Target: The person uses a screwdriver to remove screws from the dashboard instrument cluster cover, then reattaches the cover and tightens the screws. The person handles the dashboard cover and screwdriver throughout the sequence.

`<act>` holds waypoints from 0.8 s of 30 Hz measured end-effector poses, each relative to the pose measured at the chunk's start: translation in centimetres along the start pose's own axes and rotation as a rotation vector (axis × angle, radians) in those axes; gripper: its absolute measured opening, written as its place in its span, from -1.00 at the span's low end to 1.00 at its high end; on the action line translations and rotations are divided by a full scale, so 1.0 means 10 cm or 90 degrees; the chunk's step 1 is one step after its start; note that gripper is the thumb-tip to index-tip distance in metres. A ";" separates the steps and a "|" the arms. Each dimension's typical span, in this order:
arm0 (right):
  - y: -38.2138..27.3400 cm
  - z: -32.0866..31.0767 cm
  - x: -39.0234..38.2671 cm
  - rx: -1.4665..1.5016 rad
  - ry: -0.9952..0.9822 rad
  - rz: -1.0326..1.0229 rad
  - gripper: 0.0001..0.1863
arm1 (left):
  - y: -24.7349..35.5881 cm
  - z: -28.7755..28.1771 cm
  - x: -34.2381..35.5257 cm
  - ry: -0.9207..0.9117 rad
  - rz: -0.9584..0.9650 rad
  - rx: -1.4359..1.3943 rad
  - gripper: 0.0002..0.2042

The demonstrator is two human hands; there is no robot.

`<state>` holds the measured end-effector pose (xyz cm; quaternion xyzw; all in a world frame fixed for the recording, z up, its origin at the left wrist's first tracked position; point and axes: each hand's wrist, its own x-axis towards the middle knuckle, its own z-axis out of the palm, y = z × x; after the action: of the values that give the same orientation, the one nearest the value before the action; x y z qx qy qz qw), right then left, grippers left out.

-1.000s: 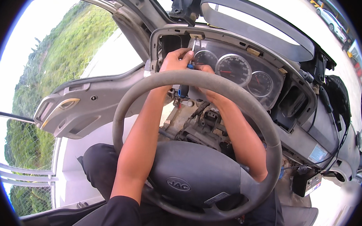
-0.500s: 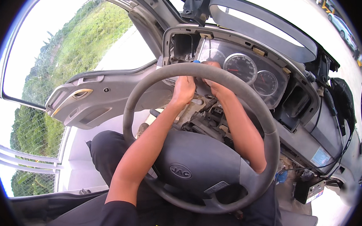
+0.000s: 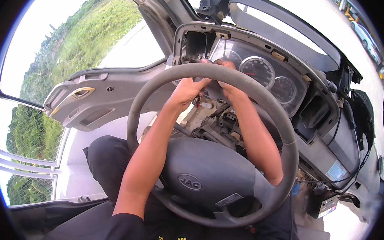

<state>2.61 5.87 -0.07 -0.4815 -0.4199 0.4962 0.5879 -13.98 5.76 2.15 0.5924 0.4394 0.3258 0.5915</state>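
As fingers [image 3: 227, 64] hold it, slim screwdriver [image 3: 216, 47], silvery-shafted, straight, tilted

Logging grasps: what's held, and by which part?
A screwdriver, seemingly by its handle end; the steering wheel mostly hides the grip, so the exact hold can't be told.

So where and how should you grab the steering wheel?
Probably by the left side of the steering wheel, coming from the outer left: it's slim, rounded and bare there, while the left hand and right hand are up behind its top.
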 end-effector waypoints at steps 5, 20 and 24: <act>0.01 0.05 -0.02 -0.035 -0.044 0.024 -0.44 | -0.12 -0.11 0.03 0.065 -0.025 -0.041 -0.82; 0.06 -0.03 0.01 0.024 0.000 0.005 -0.49 | -0.01 -0.06 0.04 0.028 0.029 -0.004 -0.75; -0.03 -0.06 -0.04 0.025 -0.047 0.015 -0.43 | -0.01 -0.11 0.07 0.049 -0.001 -0.064 -0.75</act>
<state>3.14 5.33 0.15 -0.4565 -0.4257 0.5286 0.5753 -14.74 6.83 2.11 0.5487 0.4452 0.3693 0.6036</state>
